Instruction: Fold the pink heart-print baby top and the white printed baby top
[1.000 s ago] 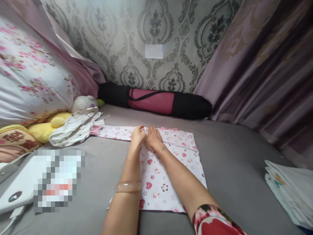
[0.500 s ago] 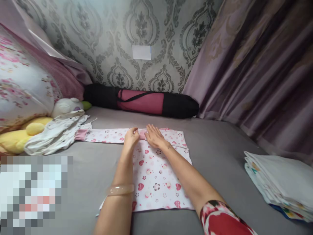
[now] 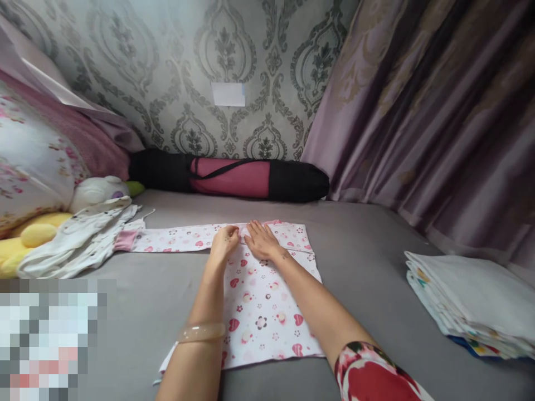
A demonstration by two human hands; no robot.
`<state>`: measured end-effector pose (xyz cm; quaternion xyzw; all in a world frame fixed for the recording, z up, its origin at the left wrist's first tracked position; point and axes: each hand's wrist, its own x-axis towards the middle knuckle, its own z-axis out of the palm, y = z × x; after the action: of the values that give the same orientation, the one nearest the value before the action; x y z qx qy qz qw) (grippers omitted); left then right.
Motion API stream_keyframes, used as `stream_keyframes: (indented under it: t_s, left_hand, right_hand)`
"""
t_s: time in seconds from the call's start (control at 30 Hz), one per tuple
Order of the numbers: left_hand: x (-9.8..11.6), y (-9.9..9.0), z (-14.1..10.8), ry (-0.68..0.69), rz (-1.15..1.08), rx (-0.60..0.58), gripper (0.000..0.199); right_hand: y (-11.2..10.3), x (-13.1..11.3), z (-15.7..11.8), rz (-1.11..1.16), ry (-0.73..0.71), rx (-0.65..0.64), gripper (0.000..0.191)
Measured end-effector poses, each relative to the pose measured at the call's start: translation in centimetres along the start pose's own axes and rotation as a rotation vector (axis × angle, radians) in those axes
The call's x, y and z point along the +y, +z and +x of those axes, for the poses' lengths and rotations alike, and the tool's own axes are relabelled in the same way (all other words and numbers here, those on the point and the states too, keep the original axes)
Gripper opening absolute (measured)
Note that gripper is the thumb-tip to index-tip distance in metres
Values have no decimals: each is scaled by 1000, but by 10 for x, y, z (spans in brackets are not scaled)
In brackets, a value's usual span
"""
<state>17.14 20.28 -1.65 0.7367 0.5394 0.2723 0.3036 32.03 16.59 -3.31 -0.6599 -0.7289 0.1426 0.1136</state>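
Note:
A white garment [image 3: 261,312] with pink hearts and flowers lies on the grey sheet, its body in front of me. One long sleeve [image 3: 167,239] with a pink cuff stretches out to the left. My left hand [image 3: 226,243] is closed at the garment's upper edge, its fingertips pinched on the fabric near the neck. Just right of it, my right hand [image 3: 262,239] rests flat on the upper part of the garment with fingers spread. The garment's upper part lies folded over on the right side. My forearms cover some of the body.
A black and pink long bag [image 3: 229,177] lies along the wall. At left are a spotted white cloth [image 3: 83,239], a yellow plush [image 3: 37,236] and a floral pillow [image 3: 29,167]. Folded cloths [image 3: 472,295] are stacked at right, below a purple curtain [image 3: 376,111].
The view has shifted slightly, so most things appear further left. My left fingers have closed more at the fabric; my right hand stays flat on the garment.

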Motion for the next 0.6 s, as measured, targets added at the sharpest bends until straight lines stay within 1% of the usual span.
stream_keyframes:
  t_s: [0.1,0.17,0.27,0.33,0.43,0.53,0.6]
  left_hand:
    - [1,-1,-1,-4,10,-13,36]
    - [2,-2,-2,-20,26,-22,34]
    - [6,-4,-5,-48,74,-40,33]
    - [9,-4,-8,-58,117,-44,32]
    - [10,-2,-10,-76,180,-71,31]
    - [9,1,-9,-61,253,-107,29]
    - [8,2,-8,-36,288,-105,28]
  right_hand:
    - [-11,7,-2,129,7,-4,66]
    - [-19,13,-6,178,57,40,66]
    - [-26,24,-14,97,145,148,65]
    - [-25,30,-19,13,195,187,66]
    - [-17,33,-23,-68,258,178,68]
    - [-10,33,-23,-99,272,159,68]
    - [-9,32,-23,-97,275,158,68]
